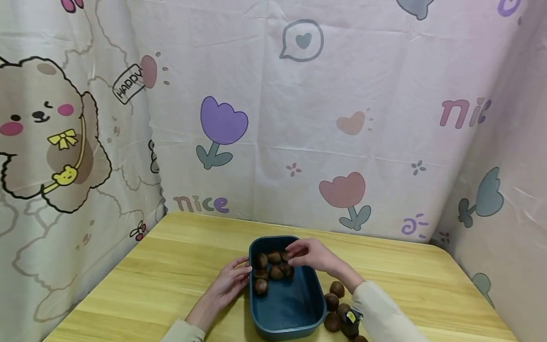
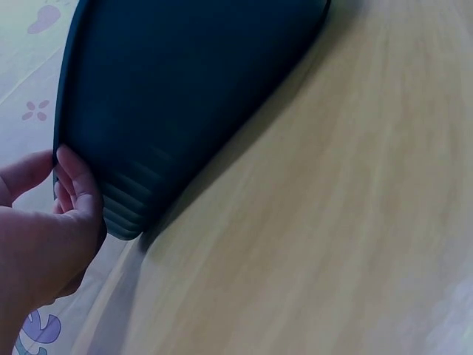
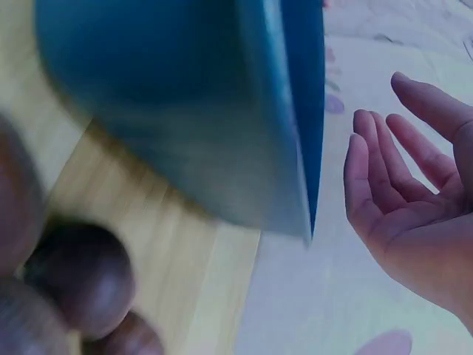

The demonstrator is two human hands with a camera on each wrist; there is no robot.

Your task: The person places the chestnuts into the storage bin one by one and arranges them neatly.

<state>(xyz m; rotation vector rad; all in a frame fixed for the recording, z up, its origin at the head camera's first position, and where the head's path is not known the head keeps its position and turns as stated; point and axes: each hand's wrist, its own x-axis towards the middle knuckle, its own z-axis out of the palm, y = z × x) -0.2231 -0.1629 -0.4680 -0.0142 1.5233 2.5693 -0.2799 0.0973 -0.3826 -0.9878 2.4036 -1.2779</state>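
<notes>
A dark blue-green rectangular container (image 1: 288, 313) stands on the wooden table, with several brown, round chestnuts (image 1: 261, 286) gathered in its far left part. My left hand (image 1: 231, 282) is at the container's left side. In the left wrist view, its thumb and fingers (image 2: 80, 181) pinch the rim. Above the container's far right part is my right hand (image 1: 314, 255), its fingers loosely bent over the chestnuts there. The right wrist view shows this hand (image 3: 410, 185) holding nothing, beside the container's rim (image 3: 292, 140).
More chestnuts (image 1: 332, 322) lie on the table right of the container, under my right forearm; some also appear blurred (image 3: 81, 277) in the right wrist view. The wooden tabletop (image 1: 171, 266) ends at a printed cloth (image 1: 273, 166) hanging behind and along both sides.
</notes>
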